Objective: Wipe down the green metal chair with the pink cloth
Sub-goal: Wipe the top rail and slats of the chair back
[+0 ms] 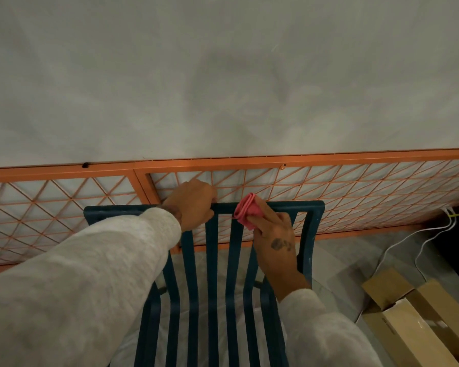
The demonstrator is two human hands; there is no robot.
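Your right hand [274, 241] pinches the bunched pink cloth [247, 211] w/ fingertips against the dark green slatted metal chair [212, 260] top rail; left hand [190, 205] is wrapped tight round that rail.

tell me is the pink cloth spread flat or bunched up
Bunched up. The pink cloth is a small wad with folds showing, pinched in the right hand against the chair's top rail.

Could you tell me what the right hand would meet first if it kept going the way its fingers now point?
Probably the orange lattice panel just behind the chair's top rail; the right hand already presses the pink cloth there. Depth is unclear.
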